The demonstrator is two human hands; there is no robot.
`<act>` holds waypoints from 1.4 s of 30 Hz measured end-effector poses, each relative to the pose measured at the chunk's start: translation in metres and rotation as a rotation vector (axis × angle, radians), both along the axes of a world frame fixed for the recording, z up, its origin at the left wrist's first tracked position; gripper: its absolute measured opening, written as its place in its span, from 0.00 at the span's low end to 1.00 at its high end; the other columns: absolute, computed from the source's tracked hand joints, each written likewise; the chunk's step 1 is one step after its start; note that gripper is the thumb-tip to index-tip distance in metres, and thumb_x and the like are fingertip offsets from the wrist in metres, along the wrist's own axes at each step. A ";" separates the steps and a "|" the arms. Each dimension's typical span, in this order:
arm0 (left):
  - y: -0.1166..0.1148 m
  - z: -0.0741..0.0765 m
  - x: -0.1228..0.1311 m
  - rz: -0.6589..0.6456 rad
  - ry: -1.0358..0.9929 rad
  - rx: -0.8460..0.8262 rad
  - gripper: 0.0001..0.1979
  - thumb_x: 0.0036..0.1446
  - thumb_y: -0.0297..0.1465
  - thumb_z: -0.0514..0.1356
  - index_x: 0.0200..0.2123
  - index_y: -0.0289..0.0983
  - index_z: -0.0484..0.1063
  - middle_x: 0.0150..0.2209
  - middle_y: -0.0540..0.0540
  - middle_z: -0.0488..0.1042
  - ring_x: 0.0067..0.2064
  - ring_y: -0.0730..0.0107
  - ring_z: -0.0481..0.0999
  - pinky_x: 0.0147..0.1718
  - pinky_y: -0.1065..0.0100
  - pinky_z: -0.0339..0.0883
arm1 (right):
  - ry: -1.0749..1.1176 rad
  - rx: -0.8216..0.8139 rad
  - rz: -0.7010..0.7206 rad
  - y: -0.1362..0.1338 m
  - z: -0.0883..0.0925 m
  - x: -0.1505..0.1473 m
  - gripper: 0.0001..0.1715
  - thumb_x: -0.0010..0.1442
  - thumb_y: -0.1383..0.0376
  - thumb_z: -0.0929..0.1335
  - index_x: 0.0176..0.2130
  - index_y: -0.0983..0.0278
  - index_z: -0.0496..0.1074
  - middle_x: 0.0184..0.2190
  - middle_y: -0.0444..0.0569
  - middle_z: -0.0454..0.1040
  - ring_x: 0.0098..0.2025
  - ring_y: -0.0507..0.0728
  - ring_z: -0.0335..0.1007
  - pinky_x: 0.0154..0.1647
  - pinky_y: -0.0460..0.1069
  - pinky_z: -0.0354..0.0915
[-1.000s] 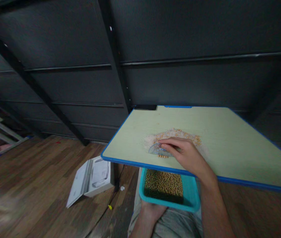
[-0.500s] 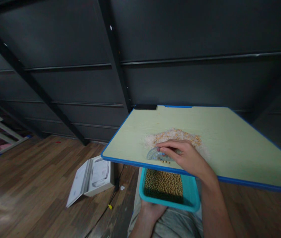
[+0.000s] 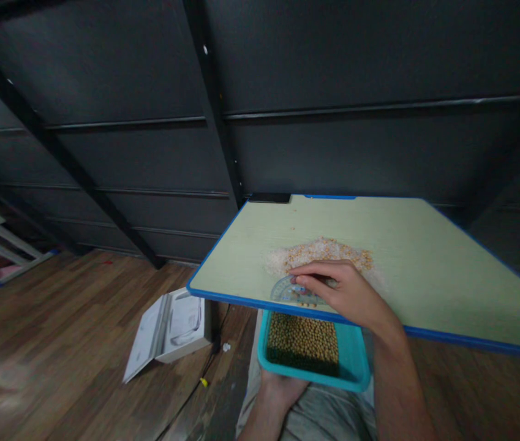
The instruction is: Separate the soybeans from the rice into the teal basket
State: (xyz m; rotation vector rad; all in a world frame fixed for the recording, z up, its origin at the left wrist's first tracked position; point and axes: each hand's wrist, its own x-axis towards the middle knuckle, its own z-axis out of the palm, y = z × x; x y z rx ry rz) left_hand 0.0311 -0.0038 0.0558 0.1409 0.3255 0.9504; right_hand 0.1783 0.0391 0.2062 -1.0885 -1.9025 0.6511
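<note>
My right hand (image 3: 333,283) pinches a clear plastic protractor (image 3: 282,289) near the front edge of the pale green table (image 3: 406,239). A few soybeans (image 3: 306,304) lie along the protractor's near side, by the blue rim. Just beyond my fingers spreads a pile of white grains mixed with yellow bits (image 3: 321,250). Below the table edge my left hand (image 3: 282,384) supports a turquoise plastic basket (image 3: 356,361) from underneath; its fingers are mostly hidden. Soybeans (image 3: 305,343) fill the left and middle of the basket, and its right side shows bare plastic.
A flat black object (image 3: 269,198) lies at the table's far left corner. On the wooden floor to the left are an opened white box (image 3: 184,324) and a black cable (image 3: 190,392) with a yellow tag. Dark panels (image 3: 333,67) rise behind the table.
The protractor has shifted slightly toward the table's front edge, and the few soybeans beside it have moved closer to the rim. My left hand and the basket stay put.
</note>
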 end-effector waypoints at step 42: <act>0.000 -0.003 -0.003 0.033 0.228 -0.015 0.14 0.52 0.40 0.59 0.41 0.47 0.78 0.44 0.46 0.83 0.57 0.48 0.73 0.61 0.45 0.60 | 0.023 -0.056 -0.001 -0.001 0.002 0.000 0.12 0.62 0.64 0.68 0.43 0.55 0.79 0.42 0.42 0.81 0.43 0.55 0.77 0.46 0.51 0.71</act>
